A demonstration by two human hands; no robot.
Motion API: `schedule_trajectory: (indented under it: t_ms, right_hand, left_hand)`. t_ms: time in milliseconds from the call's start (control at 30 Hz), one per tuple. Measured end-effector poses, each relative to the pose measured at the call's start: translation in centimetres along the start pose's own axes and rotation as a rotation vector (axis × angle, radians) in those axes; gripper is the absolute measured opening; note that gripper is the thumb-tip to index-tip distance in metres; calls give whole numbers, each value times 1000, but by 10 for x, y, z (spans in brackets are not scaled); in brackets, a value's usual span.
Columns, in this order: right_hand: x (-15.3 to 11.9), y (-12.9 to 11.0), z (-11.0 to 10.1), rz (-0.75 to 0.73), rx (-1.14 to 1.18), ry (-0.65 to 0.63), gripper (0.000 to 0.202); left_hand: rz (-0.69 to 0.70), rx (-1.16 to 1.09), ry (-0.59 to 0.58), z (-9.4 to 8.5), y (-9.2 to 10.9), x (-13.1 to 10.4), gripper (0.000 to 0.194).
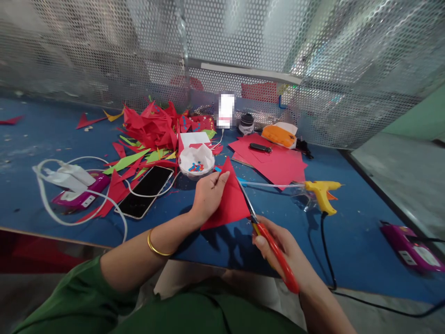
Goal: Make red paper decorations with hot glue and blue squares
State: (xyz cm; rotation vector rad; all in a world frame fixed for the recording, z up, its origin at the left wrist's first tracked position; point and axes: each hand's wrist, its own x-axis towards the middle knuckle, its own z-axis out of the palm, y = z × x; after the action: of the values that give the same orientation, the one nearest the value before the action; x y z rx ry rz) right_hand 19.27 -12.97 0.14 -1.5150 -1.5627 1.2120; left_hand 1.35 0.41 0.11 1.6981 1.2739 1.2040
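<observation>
My left hand (209,194) pinches a piece of red paper (232,202) near its pointed top, thumb on the face toward me. My right hand (278,243) is wrapped round the red and yellow handles of a pair of scissors (276,254). Their blades lie along the right edge of the red paper, pointing up and away from me. Whether the blades are parted at this edge is hard to see. Just beyond my left hand stands a bowl (196,161) lined with white paper, holding small blue and red bits.
A yellow glue gun (321,194) with a cord lies right. Red sheets (267,160) bear a black fob (260,147). Left are red scraps (153,127), a phone (146,191), white cables (45,199) and a purple power strip (83,192). A perforated metal screen (236,41) closes the back.
</observation>
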Motion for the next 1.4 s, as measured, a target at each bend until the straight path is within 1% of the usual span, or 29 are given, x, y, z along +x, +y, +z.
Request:
schedule_trajectory:
  t_ms: [167, 300, 400, 600, 767, 900, 1000, 1133, 1267, 1400]
  right_hand:
    - [7, -8, 2, -38, -43, 30, 52]
    - [12, -12, 3, -55, -59, 39, 56]
    - [14, -10, 4, -41, -55, 54, 58]
    - [15, -1, 7, -14, -26, 87, 50]
    - [18, -2, 10, -64, 26, 123, 44]
    - [18, -2, 9, -60, -3, 134, 48]
    - [13, -1, 5, -37, -61, 103, 54]
    - [7, -1, -1, -42, -78, 35, 55]
    - [7, -4, -2, -51, -89, 24, 54]
    - [10, -7, -1, -54, -113, 39, 54]
  left_hand:
    - [-12, -4, -71, 3, 0, -4, 46]
    - [-26, -23, -91, 5, 0, -7, 46]
    - [-39, -31, -97, 3, -1, -8, 45]
    - [-69, -46, -103, 3, 1, -7, 46]
    - [-90, -81, -120, 3, 3, -8, 46]
    - [-119, -121, -125, 2, 4, -8, 47]
    - [-137, -160, -138, 2, 4, -8, 46]
    - [-151, -182, -110, 3, 3, -8, 45]
    - [-158, -199, -114, 3, 3, -8, 45]
    - [-178, -229, -167, 3, 6, -10, 45]
